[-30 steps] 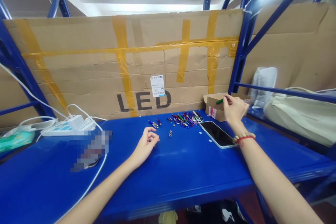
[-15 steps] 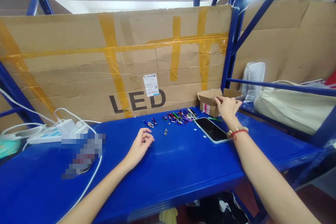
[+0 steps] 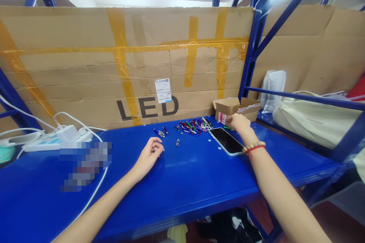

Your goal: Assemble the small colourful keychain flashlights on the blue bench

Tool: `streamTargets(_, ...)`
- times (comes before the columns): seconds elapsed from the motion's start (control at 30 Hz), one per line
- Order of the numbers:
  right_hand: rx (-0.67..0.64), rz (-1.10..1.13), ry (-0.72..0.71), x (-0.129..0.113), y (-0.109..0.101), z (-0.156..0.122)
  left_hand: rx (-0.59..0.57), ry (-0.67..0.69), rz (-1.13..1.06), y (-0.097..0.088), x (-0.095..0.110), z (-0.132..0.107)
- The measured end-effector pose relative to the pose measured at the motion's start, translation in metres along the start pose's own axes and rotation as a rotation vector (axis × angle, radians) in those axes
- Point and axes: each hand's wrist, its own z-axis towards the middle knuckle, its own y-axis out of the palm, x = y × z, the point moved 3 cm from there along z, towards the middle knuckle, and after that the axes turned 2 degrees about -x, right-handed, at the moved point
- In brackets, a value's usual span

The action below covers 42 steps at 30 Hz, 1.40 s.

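Note:
Loosely bent, with its fingers apart and nothing in them, my left hand [image 3: 148, 154] rests over the blue shelf. Two small blue-and-silver cylinders [image 3: 159, 133] lie just beyond it, and a little silver piece [image 3: 177, 142] is to its right. My right hand [image 3: 240, 124] has its fingers closed at a slim green item [image 3: 227, 127] in front of the small cardboard box [image 3: 251, 112]. Its fingertips partly cover that item. Near my right wrist lies a phone [image 3: 226, 141], dark screen up. Left of the phone is a pile of coloured carabiners and small cylinders [image 3: 194, 125].
A large cardboard panel marked LED [image 3: 148, 64] stands along the back of the blue shelf [image 3: 176, 182]. At left are a white power strip [image 3: 57, 140], cables and a blurred object [image 3: 88, 167]. A blue upright [image 3: 253, 45] and rail are at right, before a cream bag [image 3: 305, 121].
My right hand has come down from the small box's opening to the green item in front of it. My left hand keeps its pose. The view has shifted slightly.

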Motion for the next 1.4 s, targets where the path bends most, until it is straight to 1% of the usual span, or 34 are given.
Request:
streamTargets(0.07,-0.083,-0.021,0.021,-0.002,0.007,-0.001,-0.002,-0.009,0.003,0.0,0.0,0.0)
streamTargets(0.13,-0.117,-0.019,0.032,-0.002,0.011,-0.002,-0.006,-0.019,0.006,-0.001,0.0,0.0)
streamTargets(0.2,-0.116,0.001,0.025,-0.002,0.011,-0.003,-0.006,-0.019,0.0,-0.001,0.0,0.0)
streamTargets(0.27,-0.07,0.075,-0.013,-0.003,0.008,-0.004,-0.003,-0.018,-0.011,-0.001,0.0,0.0)
streamTargets(0.33,0.044,0.231,-0.09,-0.007,0.0,-0.004,0.002,-0.022,-0.019,-0.001,0.0,0.0)
streamTargets(0.47,0.347,0.615,-0.273,-0.016,-0.02,-0.007,-0.007,-0.016,-0.016,0.0,0.001,0.0)
streamTargets(0.53,0.492,0.724,-0.308,-0.015,-0.028,-0.008,-0.008,-0.009,-0.015,0.001,0.001,0.0)
streamTargets(0.6,0.624,0.757,-0.29,-0.009,-0.032,-0.007,-0.001,-0.01,-0.014,0.001,0.001,0.0)
streamTargets(0.67,0.72,0.738,-0.247,-0.001,-0.033,-0.005,0.003,-0.013,-0.011,0.001,-0.001,0.001)
streamTargets(0.77,0.77,0.617,-0.17,0.01,-0.029,0.0,-0.004,-0.015,-0.01,0.002,-0.003,0.002)
streamTargets(0.83,0.74,0.484,-0.118,0.015,-0.024,0.003,-0.008,-0.015,-0.009,0.003,-0.003,0.002)
streamTargets(0.9,0.688,0.368,-0.094,0.015,-0.02,0.004,-0.009,-0.011,-0.01,0.003,-0.002,0.002)
streamTargets(0.97,0.652,0.314,-0.129,0.007,-0.018,0.001,-0.01,-0.006,-0.01,0.003,-0.001,0.002)
streamTargets(1.0,0.642,0.312,-0.177,-0.001,-0.018,-0.002,-0.01,-0.003,-0.011,0.003,-0.001,0.002)
streamTargets(1.07,0.604,0.344,-0.343,-0.024,-0.019,-0.014,-0.009,0.001,-0.01,0.003,-0.001,0.002)
streamTargets(1.1,0.549,0.378,-0.475,-0.039,-0.019,-0.022,-0.008,0.004,-0.01,0.003,-0.002,0.002)
streamTargets(1.13,0.457,0.416,-0.634,-0.055,-0.017,-0.032,-0.007,0.007,-0.011,0.003,-0.002,0.003)
streamTargets(1.17,0.323,0.438,-0.793,-0.072,-0.012,-0.044,-0.008,0.01,-0.013,0.003,-0.003,0.003)
streamTargets(1.2,0.183,0.458,-0.91,-0.088,-0.007,-0.057,-0.009,0.013,-0.013,0.003,-0.003,0.003)
streamTargets(1.27,-0.05,0.462,-1.046,-0.114,0.007,-0.082,-0.01,0.015,-0.013,0.003,-0.004,0.004)
streamTargets(1.3,-0.129,0.439,-1.096,-0.125,0.014,-0.094,-0.011,0.013,-0.011,0.003,-0.005,0.004)
streamTargets(1.33,-0.186,0.413,-1.14,-0.133,0.021,-0.103,-0.01,0.009,-0.009,0.003,-0.005,0.005)
streamTargets(1.4,-0.25,0.379,-1.194,-0.145,0.033,-0.114,-0.007,0.001,-0.009,0.004,-0.006,0.005)
